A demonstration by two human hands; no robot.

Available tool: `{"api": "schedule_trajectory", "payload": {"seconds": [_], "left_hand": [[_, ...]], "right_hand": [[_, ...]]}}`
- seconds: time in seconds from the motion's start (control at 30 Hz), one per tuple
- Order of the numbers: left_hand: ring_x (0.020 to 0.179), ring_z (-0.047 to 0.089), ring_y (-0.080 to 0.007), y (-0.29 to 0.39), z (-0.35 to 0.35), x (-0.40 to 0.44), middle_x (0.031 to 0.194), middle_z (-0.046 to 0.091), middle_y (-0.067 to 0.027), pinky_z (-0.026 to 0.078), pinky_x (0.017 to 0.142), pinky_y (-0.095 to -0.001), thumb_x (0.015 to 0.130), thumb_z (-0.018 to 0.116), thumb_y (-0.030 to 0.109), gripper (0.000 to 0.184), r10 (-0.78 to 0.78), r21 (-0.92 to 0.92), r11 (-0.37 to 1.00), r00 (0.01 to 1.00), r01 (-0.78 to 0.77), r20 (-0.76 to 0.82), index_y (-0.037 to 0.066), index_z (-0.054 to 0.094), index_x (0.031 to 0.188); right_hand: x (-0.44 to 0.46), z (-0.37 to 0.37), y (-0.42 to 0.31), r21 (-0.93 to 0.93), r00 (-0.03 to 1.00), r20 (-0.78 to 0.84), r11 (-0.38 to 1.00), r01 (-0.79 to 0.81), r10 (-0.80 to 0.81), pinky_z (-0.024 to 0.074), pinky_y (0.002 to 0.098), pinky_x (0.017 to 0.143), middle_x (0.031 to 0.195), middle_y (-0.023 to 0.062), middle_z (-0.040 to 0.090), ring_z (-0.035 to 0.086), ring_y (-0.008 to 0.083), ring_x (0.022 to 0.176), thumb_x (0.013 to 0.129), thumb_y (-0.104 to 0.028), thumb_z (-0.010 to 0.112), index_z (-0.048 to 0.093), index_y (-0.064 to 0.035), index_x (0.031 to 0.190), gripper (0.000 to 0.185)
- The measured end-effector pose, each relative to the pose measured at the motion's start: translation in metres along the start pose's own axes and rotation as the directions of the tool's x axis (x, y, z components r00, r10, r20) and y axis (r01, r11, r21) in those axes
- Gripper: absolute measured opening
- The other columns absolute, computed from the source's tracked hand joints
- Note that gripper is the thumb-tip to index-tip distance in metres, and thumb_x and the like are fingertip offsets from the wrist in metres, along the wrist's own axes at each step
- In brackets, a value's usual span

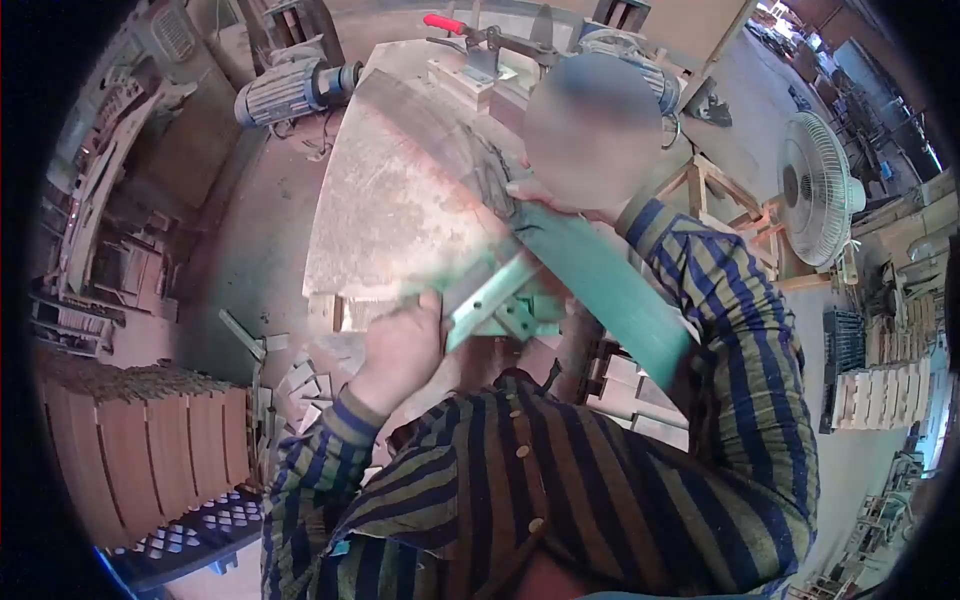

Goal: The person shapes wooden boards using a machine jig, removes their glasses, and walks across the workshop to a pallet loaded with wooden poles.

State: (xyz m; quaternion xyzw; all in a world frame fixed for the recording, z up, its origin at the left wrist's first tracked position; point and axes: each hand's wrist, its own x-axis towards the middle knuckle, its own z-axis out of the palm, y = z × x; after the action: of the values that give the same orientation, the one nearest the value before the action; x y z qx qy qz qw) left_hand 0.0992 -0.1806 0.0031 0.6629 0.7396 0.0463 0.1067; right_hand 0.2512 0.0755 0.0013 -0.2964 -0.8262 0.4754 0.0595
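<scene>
My left hand [405,345] is closed at the near end of a pale flat bar with dark holes [485,300], close to the worktable's front edge. A long flat board [605,285] runs diagonally from the far left of the table to my right forearm, its near part tinted green. My right hand [552,197] is closed on the board's upper edge around its middle, partly hidden by a blurred patch. Against the board by its fingers lies a dark crumpled cloth [490,182].
The worktable [385,200] carries a red-handled toggle clamp [480,37] on wooden blocks. Electric motors [290,95] flank it. Stacked wooden pieces [150,455] stand at left, a white fan [815,190] at right. Wood offcuts [305,385] lie on the floor below.
</scene>
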Motion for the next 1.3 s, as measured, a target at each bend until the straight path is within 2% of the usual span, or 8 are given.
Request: {"api": "schedule_trajectory", "payload": {"seconds": [0.13, 0.27, 0.43, 0.77, 0.9, 0.93, 1.13, 1.3], "left_hand": [[0.060, 0.059, -0.0290, -0.040, 0.005, 0.002, 0.065, 0.057, -0.0139, 0.047, 0.055, -0.0382, 0.080, 0.059, 0.030, 0.030, 0.229, -0.195, 0.961, 0.960, -0.197, 0.161, 0.003, 0.048, 0.084], [0.059, 0.054, -0.0076, -0.074, -0.062, 0.105, 0.066, 0.052, 0.0008, 0.045, 0.055, -0.0235, 0.083, 0.059, 0.014, 0.013, 0.233, -0.901, 0.413, 0.972, -0.135, -0.039, 0.004, 0.051, 0.083], [0.061, 0.058, -0.0120, -0.089, -0.077, 0.288, 0.078, 0.055, -0.0018, 0.043, 0.055, -0.0222, 0.088, 0.052, 0.032, 0.027, -0.161, -0.970, 0.234, 0.982, -0.063, -0.103, 0.007, 0.053, 0.097], [0.058, 0.052, -0.0178, -0.015, -0.061, 0.524, 0.074, 0.054, -0.0056, 0.042, 0.052, -0.0347, 0.083, 0.057, 0.026, 0.019, -0.613, -0.981, -0.191, 0.779, 0.016, 0.132, 0.007, 0.054, 0.089], [0.060, 0.052, -0.0167, -0.043, -0.039, 0.545, 0.075, 0.055, -0.0047, 0.043, 0.051, -0.0321, 0.082, 0.059, 0.023, 0.024, -0.455, -0.997, -0.010, 0.887, 0.082, 0.077, 0.001, 0.054, 0.089], [0.063, 0.051, -0.0139, -0.050, -0.042, 0.541, 0.078, 0.055, -0.0041, 0.043, 0.055, -0.0281, 0.082, 0.062, 0.023, 0.030, -0.452, -0.762, 0.644, 0.838, 0.069, -0.306, -0.001, 0.054, 0.099], [0.069, 0.056, -0.0172, -0.039, -0.105, 0.492, 0.083, 0.059, -0.0096, 0.047, 0.063, -0.0300, 0.085, 0.057, 0.026, 0.034, 0.074, -0.827, 0.427, 0.925, -0.367, -0.372, -0.001, 0.051, 0.104], [0.092, 0.056, -0.0199, -0.031, -0.098, 0.362, 0.108, 0.055, -0.0173, 0.046, 0.077, -0.0296, 0.083, 0.060, 0.032, 0.059, -0.075, -0.622, 0.731, 0.873, -0.281, -0.482, 0.000, 0.038, 0.128]], "right_hand": [[-0.007, 0.036, 0.007, -0.336, 0.997, -0.017, 0.938, -0.082, 0.081, 0.0454, 0.0326, 0.060, 0.073, 0.0142, 0.058, 0.058, 0.0189, 0.066, 0.079, -0.034, 0.060, 0.057, -0.0002, 0.087, 0.034], [0.000, 0.002, -0.009, -0.634, 0.973, -0.042, 0.759, 0.150, -0.228, 0.0454, 0.0322, 0.058, 0.073, 0.0145, 0.059, 0.058, 0.0209, 0.063, 0.078, -0.032, 0.061, 0.059, -0.0012, 0.085, 0.032], [0.004, -0.042, 0.054, -0.207, 0.794, -0.608, 0.961, -0.182, 0.019, 0.0453, 0.0285, 0.064, 0.077, 0.0072, 0.055, 0.053, 0.0142, 0.069, 0.080, -0.019, 0.061, 0.054, -0.0046, 0.103, 0.028], [0.048, -0.115, 0.105, 0.416, 0.904, -0.256, 0.883, -0.217, 0.343, 0.0425, 0.0272, 0.070, 0.101, -0.0007, 0.054, 0.048, 0.0098, 0.086, 0.091, -0.037, 0.045, 0.050, -0.0125, 0.120, 0.039], [0.066, -0.122, 0.125, 0.434, 0.910, -0.248, 0.878, -0.202, 0.332, 0.0425, 0.0259, 0.063, 0.092, 0.0022, 0.057, 0.051, 0.0112, 0.078, 0.090, -0.035, 0.045, 0.053, -0.0087, 0.114, 0.037], [0.066, -0.123, 0.125, 0.403, 0.905, -0.223, 0.880, -0.253, 0.363, 0.0427, 0.0259, 0.060, 0.087, 0.0010, 0.057, 0.051, 0.0108, 0.075, 0.090, -0.035, 0.045, 0.054, -0.0088, 0.111, 0.035], [0.061, -0.119, 0.116, 0.502, 0.866, -0.175, 0.799, -0.330, 0.468, 0.0487, 0.0266, 0.058, 0.083, -0.0031, 0.056, 0.053, 0.0085, 0.073, 0.087, -0.042, 0.051, 0.055, -0.0143, 0.110, 0.036], [0.011, -0.129, 0.116, 0.656, 0.803, -0.217, 0.692, -0.301, 0.555, 0.0558, 0.0282, 0.057, 0.097, 0.0079, 0.057, 0.063, 0.0138, 0.073, 0.083, -0.039, 0.059, 0.051, -0.0084, 0.113, 0.043]]}}
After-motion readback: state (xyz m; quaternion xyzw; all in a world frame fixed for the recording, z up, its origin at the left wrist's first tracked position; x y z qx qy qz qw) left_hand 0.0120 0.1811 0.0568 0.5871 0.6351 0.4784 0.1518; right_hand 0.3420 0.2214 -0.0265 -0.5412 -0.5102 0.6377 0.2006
